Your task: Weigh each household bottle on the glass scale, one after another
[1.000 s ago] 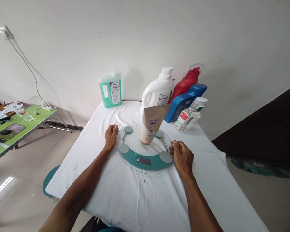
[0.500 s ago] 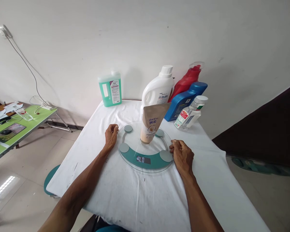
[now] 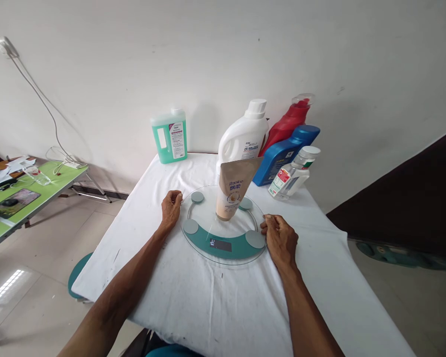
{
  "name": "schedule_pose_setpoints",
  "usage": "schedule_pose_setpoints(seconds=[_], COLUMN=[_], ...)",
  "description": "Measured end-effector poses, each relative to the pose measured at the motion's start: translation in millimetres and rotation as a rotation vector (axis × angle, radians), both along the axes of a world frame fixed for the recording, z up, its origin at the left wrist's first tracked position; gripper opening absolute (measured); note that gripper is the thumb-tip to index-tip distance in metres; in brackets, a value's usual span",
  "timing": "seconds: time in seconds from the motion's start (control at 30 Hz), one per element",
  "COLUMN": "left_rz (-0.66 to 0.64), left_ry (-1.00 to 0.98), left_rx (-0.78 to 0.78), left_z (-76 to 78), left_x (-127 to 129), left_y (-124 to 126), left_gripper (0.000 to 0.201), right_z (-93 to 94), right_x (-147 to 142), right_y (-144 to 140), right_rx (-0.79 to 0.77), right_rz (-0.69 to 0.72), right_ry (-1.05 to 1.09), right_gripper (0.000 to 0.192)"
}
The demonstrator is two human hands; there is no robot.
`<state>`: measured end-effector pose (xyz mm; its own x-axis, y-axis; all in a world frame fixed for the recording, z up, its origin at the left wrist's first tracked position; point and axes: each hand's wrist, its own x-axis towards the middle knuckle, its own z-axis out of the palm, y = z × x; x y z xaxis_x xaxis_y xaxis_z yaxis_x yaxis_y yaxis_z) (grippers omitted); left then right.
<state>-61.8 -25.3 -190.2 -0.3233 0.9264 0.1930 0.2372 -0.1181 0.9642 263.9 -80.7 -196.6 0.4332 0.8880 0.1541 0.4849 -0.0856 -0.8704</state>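
Observation:
A round glass bathroom scale [image 3: 208, 243] with a green front band lies on the white cloth. On its glass a beige Rejoice tube [image 3: 233, 193] stands on its cap, leaning slightly to the right. My left hand [image 3: 171, 208] is closed at the scale's left rim, fingers curled against the edge. At the right rim my right hand [image 3: 281, 238] has thumb and fingers pinched at the glass edge, beside the front right foot pad. The undersides of both grips are hidden. Only small lit marks show on the display [image 3: 220, 245].
Behind the scale stand a white detergent jug [image 3: 243, 131], a red bottle [image 3: 288, 121], a blue bottle [image 3: 282, 158] and a clear bottle [image 3: 292, 176]. A green liquid bottle [image 3: 170, 139] is at the back left by the wall. Left of the table is a green desk [image 3: 55, 183].
The large digits on the scale's display have gone out, leaving small lit marks at its left. Both hands and the tube stay in place.

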Motion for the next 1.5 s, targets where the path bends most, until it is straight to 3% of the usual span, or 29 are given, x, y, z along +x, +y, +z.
schedule_pose_setpoints(seconds=[0.23,0.57,0.73,0.83,0.97,1.03,1.13,1.3,1.5], left_rz=[0.009,0.043,0.061,-0.086,-0.376,-0.459,-0.519,-0.455,-0.483], left_ry=[0.002,0.012,0.035,0.065,0.078,0.058,0.067,0.127,0.008], left_rx=[-0.009,0.059,0.128,0.220,0.216,0.193,0.127,-0.006,-0.082], left_z=[4.3,10.6,29.2,48.1,66.7,70.2,69.5,62.8,60.9], left_x=[2.2,1.8,7.2,23.9,58.2,73.6,88.7,99.8,112.2], left_y=[-2.9,-5.1,-17.1,-30.3,-40.2,-38.9,-32.7,-21.4,-12.4], left_gripper=[0.032,0.054,0.052,0.056,0.093,0.099,0.082,0.060,0.043], right_z=[3.2,4.1,0.1,-2.6,-5.4,-6.4,-6.9,-6.5,-9.1], right_x=[-0.9,-2.4,-0.5,0.9,2.1,2.4,2.1,1.3,1.1], right_y=[-1.4,-1.4,0.2,1.5,2.9,2.9,2.3,2.8,6.9], right_rx=[-0.015,-0.021,0.004,0.023,0.031,0.048,0.071,0.085,0.096], right_rz=[0.007,-0.006,0.011,0.019,0.030,0.036,0.038,0.039,0.024], right_ry=[0.004,0.026,0.030,0.017,0.008,0.007,0.015,0.018,0.001], right_gripper=[0.045,0.046,0.046,0.048,0.047,0.046,0.044,0.044,0.044])
